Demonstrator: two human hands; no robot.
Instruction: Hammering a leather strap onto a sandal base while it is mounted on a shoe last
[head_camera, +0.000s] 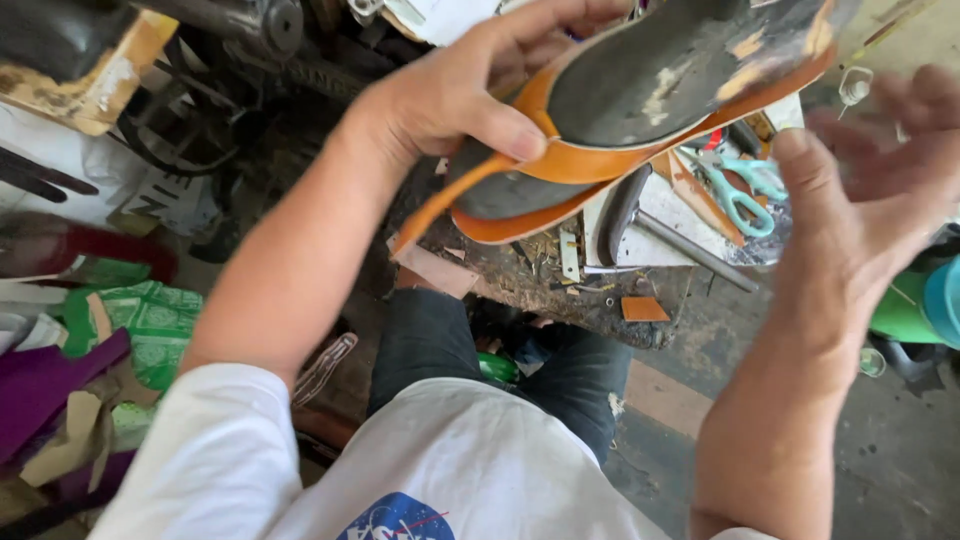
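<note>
My left hand (470, 85) grips a shoe sole (640, 90) near its narrow end, thumb pressed on the orange leather edge. The sole is dark grey on top, with an orange leather layer folded around and below it, and patches of dried glue at the wide end. It is held up over a cluttered workbench (560, 285). My right hand (870, 175) is to the right of the sole, blurred, palm toward it, fingers spread and holding nothing. It does not touch the sole.
Teal-handled scissors (745, 190) lie on the bench under the sole, beside leather scraps (643, 309) and a metal rod (690, 250). A black machine (230, 60) stands at the upper left. Green and purple fabric pieces (90, 350) pile up at the left. My knees are below.
</note>
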